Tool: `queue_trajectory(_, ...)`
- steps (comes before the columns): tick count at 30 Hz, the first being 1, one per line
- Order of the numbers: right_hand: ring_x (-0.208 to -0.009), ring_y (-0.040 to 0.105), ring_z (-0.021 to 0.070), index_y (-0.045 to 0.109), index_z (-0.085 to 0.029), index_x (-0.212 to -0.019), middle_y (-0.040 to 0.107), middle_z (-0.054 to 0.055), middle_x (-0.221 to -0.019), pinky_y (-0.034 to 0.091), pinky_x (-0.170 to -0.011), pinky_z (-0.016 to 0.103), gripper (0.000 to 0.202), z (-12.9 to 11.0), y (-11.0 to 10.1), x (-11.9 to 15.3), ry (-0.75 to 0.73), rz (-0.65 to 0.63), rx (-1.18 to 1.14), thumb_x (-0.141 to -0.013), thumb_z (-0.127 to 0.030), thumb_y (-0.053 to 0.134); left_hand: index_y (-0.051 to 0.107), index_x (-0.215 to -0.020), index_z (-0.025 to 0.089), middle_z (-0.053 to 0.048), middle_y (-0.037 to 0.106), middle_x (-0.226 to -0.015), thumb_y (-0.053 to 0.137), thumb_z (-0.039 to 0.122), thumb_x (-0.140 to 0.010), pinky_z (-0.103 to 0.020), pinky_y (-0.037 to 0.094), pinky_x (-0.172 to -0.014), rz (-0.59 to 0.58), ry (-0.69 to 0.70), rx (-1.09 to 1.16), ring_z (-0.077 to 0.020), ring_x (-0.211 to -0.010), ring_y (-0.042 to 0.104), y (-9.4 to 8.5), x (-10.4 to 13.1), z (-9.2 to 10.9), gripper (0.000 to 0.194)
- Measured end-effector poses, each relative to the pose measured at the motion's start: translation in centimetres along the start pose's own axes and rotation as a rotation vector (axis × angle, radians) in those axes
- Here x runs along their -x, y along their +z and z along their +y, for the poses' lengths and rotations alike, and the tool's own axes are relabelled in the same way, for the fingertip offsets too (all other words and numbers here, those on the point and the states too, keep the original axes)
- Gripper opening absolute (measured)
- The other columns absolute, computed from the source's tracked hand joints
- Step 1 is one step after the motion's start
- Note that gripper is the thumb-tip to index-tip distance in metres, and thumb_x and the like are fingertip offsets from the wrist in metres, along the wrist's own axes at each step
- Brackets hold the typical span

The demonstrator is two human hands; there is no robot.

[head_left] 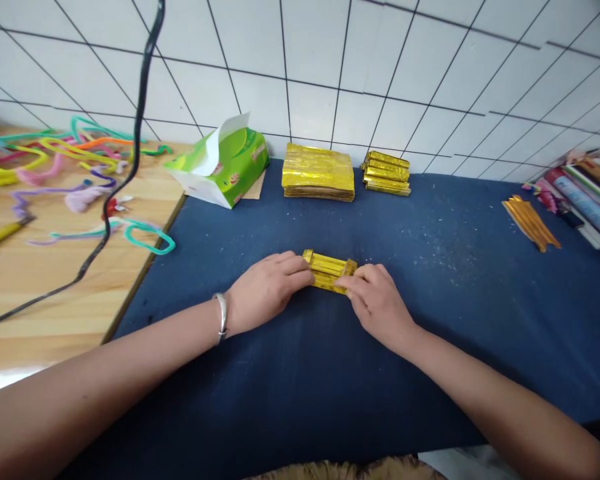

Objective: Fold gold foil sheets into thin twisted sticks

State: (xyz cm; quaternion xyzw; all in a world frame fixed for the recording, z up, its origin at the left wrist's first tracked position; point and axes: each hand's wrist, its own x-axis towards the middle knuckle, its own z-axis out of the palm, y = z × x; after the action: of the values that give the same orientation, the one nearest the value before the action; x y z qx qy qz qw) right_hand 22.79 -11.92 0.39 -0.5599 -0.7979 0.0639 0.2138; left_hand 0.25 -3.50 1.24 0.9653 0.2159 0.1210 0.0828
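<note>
On the dark blue tabletop (300,373) lies a strip of folded gold foil paper (330,267), with raised flaps at its two ends. My left hand (273,287), with a silver bangle at its wrist, closes its fingers on the paper's left end. At the right end, my right hand (377,300) pinches the folded edge between thumb and fingers. Beyond the hands, against the wall, sits a stack of flat gold foil paper (318,172). Beside that stack is a small pile of folded gold pieces (387,173).
A green tissue packet (240,160) stands at the back left. Colourful pipe cleaners (80,153) cover the wooden board (60,293), and a black cable (141,100) hangs across it. On the right are flat orange-gold strips (530,221) and a pile of books (590,193).
</note>
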Motion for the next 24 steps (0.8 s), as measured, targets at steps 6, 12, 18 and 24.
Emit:
queue_trajectory(6,-0.082,0.042,0.0187,0.06,-0.036,-0.112,0.054,0.003,-0.085,0.033,-0.07,0.033,0.031,-0.3,-0.3,0.2,-0.107,-0.078,0.176,-0.09,-0.021,0.045,0.06,-0.101,0.017,-0.008,0.061,-0.102,0.041,0.016,-0.09,-0.036,0.045,-0.086,-0.111,0.103,-0.15,-0.0212,-0.099,0.053,-0.7,0.3,1.2,0.022)
queue_trajectory(12,-0.089,0.044,0.0195,0.065,-0.029,-0.106,0.059,0.004,-0.094,0.037,-0.075,0.035,0.027,0.6,-1.3,0.7,-0.166,-0.067,0.152,-0.089,-0.018,0.046,0.06,-0.106,0.018,-0.008,0.064,-0.106,0.045,0.013,-0.087,-0.037,0.044,-0.09,-0.165,0.088,-0.128,-0.0218,-0.105,0.054,-2.0,0.6,1.6,0.025)
queue_trajectory(18,-0.091,0.047,0.0189,0.066,-0.024,-0.105,0.061,0.005,-0.094,0.041,-0.076,0.035,0.03,1.6,-2.5,0.4,-0.203,-0.171,0.049,-0.085,-0.013,0.046,0.06,-0.114,0.025,-0.002,0.062,-0.118,0.04,0.001,-0.084,-0.034,0.039,-0.1,-0.21,0.192,0.111,-0.0152,-0.112,0.054,-2.8,0.7,-2.1,0.043)
queue_trajectory(24,-0.097,0.049,0.0178,0.062,-0.03,-0.114,0.058,0.004,-0.1,0.043,-0.084,0.036,0.04,3.6,-3.7,-0.4,-0.264,-0.315,-0.071,-0.081,-0.011,0.048,0.066,-0.107,0.026,-0.004,0.069,-0.105,0.046,0.008,-0.085,-0.029,0.046,-0.091,-0.143,0.264,0.365,-0.0131,-0.102,0.06,-2.0,0.3,-5.3,0.034)
